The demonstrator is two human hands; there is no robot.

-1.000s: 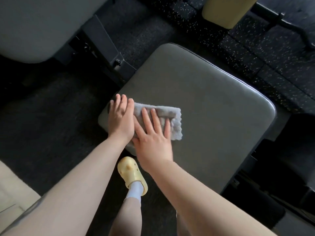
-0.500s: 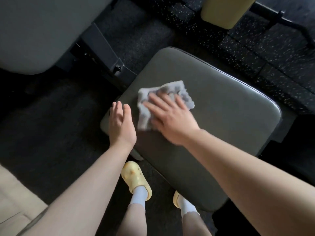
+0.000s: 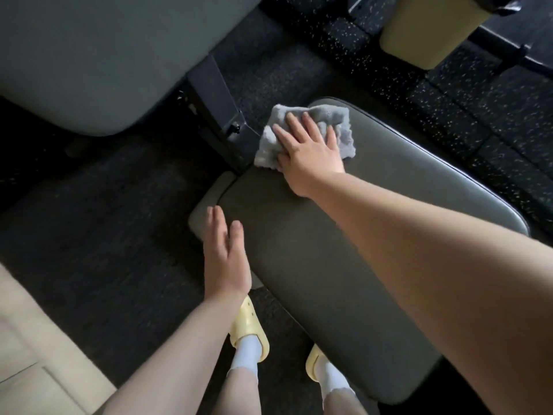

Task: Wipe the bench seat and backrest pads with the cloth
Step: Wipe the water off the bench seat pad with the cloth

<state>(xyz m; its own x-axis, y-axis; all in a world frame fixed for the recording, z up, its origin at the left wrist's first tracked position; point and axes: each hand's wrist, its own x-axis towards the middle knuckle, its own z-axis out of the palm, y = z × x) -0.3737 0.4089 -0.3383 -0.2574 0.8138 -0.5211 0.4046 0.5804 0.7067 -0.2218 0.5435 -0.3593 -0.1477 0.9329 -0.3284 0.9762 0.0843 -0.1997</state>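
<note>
Now pressing flat on the grey cloth [image 3: 311,131]: right hand [image 3: 308,151], grip released, fingers straight and spread, palm down, nothing curled round the fabric. Crumpled under that palm, with bunched edges showing past the fingertips and to both sides of the hand, and lying on the far corner of the seat pad [image 3: 329,280], close to the pad's edge beside the black frame bracket [image 3: 220,115]. Just off that corner, to the left of the fingers, a dark metal hinge part of the bracket. Nearer and lower than the right hand, well apart from the cloth: left hand [image 3: 226,262], grip also released, fingers straight and close together, laid at the near left corner of the same pad, fingertips over its lighter rounded edge; whether pressing or only touching, cannot tell. Up and left of both hands, across the bracket: broad grey backrest pad [image 3: 98,55], separate from the seat, untouched by either hand. Below the left wrist, on dark speckled flooring [image 3: 493,94]: yellow clog [image 3: 248,330] with white sock; a second yellow clog [image 3: 314,366] under the right forearm, half hidden by the pad's near edge. Far beyond the right fingertips, at the top edge: pale yellow bin [image 3: 425,28].
</note>
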